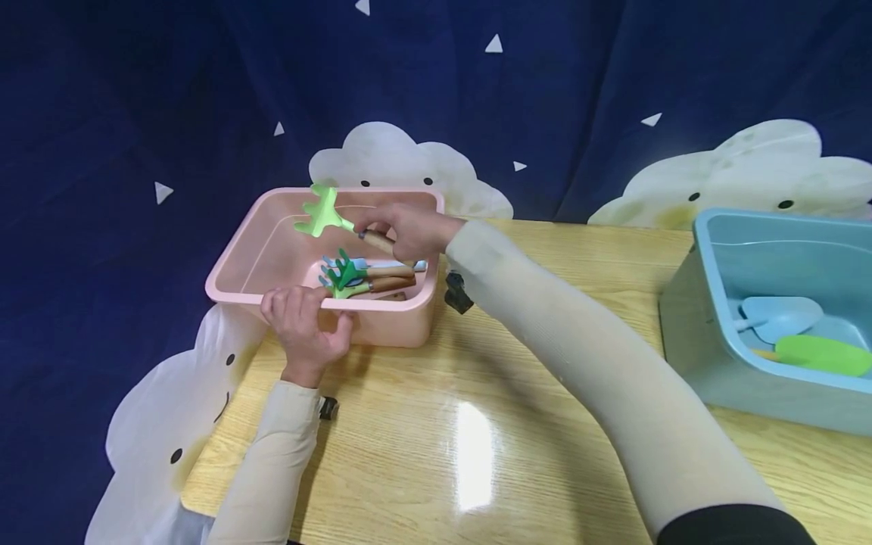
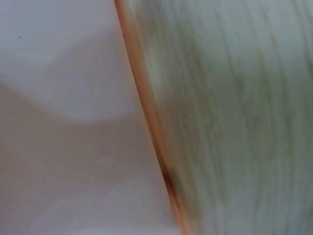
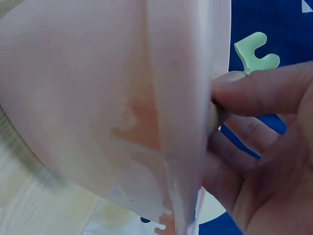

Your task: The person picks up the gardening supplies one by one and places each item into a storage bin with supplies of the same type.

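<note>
My right hand (image 1: 414, 229) grips the wooden handle of a light green hand rake (image 1: 323, 212) above the right part of a pink bin (image 1: 388, 327). The rake's tined head points left, raised near the bin's back rim. In the right wrist view the bin's wall (image 3: 83, 98) covers much of the handle, with the thumb and fingers around it. My left hand (image 1: 303, 329) holds the front rim, fingers over the edge and thumb outside. Inside lie a dark green rake (image 1: 346, 271) and several other wooden-handled tools, partly overlapping.
A blue bin (image 1: 688, 325) stands to the right on the wooden table (image 1: 395, 439). It contains a light blue shovel (image 1: 786, 314) and a bright green shovel (image 1: 824, 356). Behind the table hangs a dark blue cloth (image 1: 545, 98) with white cloud shapes.
</note>
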{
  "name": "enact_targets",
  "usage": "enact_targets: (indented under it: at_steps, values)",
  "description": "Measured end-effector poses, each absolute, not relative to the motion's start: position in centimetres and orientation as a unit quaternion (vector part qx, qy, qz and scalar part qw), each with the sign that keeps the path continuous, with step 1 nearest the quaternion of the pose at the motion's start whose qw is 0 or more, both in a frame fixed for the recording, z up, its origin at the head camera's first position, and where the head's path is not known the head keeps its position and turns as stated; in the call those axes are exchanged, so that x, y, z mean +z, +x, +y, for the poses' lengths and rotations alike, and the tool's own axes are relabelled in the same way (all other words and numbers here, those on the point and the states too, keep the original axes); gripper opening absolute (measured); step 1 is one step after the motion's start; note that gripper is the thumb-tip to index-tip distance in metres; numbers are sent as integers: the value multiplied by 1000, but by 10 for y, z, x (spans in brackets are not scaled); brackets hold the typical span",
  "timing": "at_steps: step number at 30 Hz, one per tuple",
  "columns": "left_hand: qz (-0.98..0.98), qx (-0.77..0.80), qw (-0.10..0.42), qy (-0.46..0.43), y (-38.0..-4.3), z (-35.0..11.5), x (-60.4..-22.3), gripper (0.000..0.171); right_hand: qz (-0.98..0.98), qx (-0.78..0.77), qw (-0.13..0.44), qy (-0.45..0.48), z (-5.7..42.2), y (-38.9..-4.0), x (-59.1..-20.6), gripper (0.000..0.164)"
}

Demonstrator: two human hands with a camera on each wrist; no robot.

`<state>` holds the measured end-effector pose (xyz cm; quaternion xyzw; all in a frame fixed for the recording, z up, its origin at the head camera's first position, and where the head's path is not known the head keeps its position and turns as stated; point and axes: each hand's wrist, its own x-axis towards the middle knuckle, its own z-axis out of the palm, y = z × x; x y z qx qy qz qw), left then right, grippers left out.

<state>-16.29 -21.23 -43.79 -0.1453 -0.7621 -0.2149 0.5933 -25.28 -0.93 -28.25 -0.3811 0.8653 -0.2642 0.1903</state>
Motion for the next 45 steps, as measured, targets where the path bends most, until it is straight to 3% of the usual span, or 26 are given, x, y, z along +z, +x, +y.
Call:
enact_targets:
  at_steps: [11, 23, 30, 45]
  values:
    - [-762, -220, 590, -149, -164, -205, -438, 34, 878, -285, 161, -350, -3, -253, -288, 62]
    - [-763, -229, 585, -152, -164, -201, -437, 35, 877, -287, 8, -386, 24, -237, -291, 41]
    - [-762, -228, 587, -151, -163, -205, -436, 33, 871, -315, -4, -377, 62, -218, -290, 32]
    - [-757, -224, 596, -143, -161, -207, -435, 35, 860, -381, 5, -339, 123, -191, -296, 32]
